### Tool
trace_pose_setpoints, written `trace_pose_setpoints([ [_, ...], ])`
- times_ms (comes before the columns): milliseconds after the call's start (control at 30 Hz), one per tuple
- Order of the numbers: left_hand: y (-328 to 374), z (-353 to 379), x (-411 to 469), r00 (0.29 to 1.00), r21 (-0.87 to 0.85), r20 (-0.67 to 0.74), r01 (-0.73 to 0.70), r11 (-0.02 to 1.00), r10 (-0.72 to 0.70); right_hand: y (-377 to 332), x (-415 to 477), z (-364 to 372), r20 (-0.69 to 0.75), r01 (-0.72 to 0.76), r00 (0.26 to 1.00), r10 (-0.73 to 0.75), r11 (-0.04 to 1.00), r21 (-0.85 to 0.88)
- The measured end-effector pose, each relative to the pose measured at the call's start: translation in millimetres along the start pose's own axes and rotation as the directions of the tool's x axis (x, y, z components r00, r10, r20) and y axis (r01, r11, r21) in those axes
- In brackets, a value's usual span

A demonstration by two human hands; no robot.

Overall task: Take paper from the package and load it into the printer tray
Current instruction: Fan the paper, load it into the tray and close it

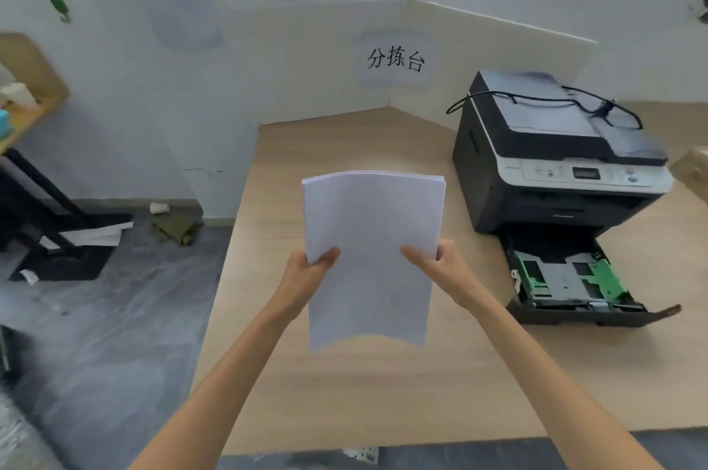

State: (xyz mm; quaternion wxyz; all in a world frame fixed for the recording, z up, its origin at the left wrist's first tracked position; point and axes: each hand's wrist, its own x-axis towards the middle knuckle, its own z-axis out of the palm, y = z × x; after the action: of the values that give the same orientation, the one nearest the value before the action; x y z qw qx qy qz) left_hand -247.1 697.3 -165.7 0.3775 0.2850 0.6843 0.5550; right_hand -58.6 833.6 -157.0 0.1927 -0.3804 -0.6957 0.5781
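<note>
A stack of white paper (369, 239) is held upright above the wooden table (344, 393), its long edges bowed towards me. My left hand (310, 270) grips its left edge and my right hand (436, 266) grips its right edge, thumbs on the front. At the right stands a black and white printer (551, 159). Its paper tray (574, 282) is pulled out on the table in front of it, with green guides showing and no paper visible in it. A brown shape (693, 167) at the right edge may be the paper package; only a corner shows.
A black cable (544, 100) lies on the printer's lid. A white partition with a paper sign (394, 57) closes the table's back. Left of the table is grey floor with a black stand (57, 232), a green cloth (176, 228) and a cup (159, 207).
</note>
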Motion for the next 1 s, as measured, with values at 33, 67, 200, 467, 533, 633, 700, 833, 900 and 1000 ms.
trace_pose_setpoints([
  [33, -2, 0, 7, 1.0, 0.018, 0.016, -0.007, 1.0, 0.006, 4, 9, 0, -0.007, 0.004, 1.0, -0.004, 0.999, -0.033],
  [67, -3, -2, 13, 0.999, 0.018, 0.039, -0.007, 1.0, 0.006, 7, 18, 1, -0.002, -0.001, 1.0, 0.001, 0.999, -0.05],
  [200, -1, -19, 38, 0.974, -0.037, 0.224, 0.03, 0.999, -0.021, 11, 36, 10, -0.055, -0.045, 0.998, 0.044, 0.999, -0.02],
  [467, -11, -34, 79, 0.996, 0.16, 0.087, -0.016, 0.987, 0.002, 21, 63, 33, -0.111, -0.042, 0.993, 0.039, 0.999, -0.021],
  [533, -22, -35, 85, 0.997, 0.134, 0.047, -0.06, 0.989, 0.054, 17, 74, 34, -0.115, -0.049, 0.992, 0.044, 0.998, -0.041],
  [633, -40, -37, 94, 0.997, 0.122, 0.008, -0.076, 0.99, 0.075, 8, 87, 34, -0.104, 0.001, 0.995, -0.001, 1.0, 0.004],
  [700, -51, -37, 99, 0.999, 0.113, -0.009, -0.043, 0.993, 0.044, 7, 93, 35, -0.086, 0.023, 0.996, -0.021, 0.999, 0.026],
  [833, -71, -32, 97, 1.0, 0.067, -0.006, -0.003, 0.998, 0.003, 24, 97, 44, -0.025, -0.044, 0.999, 0.045, 0.996, 0.073],
  [900, -84, -31, 94, 1.0, 0.047, 0.005, 0.026, 0.999, -0.026, 36, 95, 49, 0.011, -0.085, 0.996, 0.084, 0.992, 0.089],
  [1000, -95, -32, 93, 0.998, 0.017, -0.014, 0.067, 0.998, -0.067, 46, 97, 54, 0.021, -0.106, 0.994, 0.104, 0.988, 0.113],
])
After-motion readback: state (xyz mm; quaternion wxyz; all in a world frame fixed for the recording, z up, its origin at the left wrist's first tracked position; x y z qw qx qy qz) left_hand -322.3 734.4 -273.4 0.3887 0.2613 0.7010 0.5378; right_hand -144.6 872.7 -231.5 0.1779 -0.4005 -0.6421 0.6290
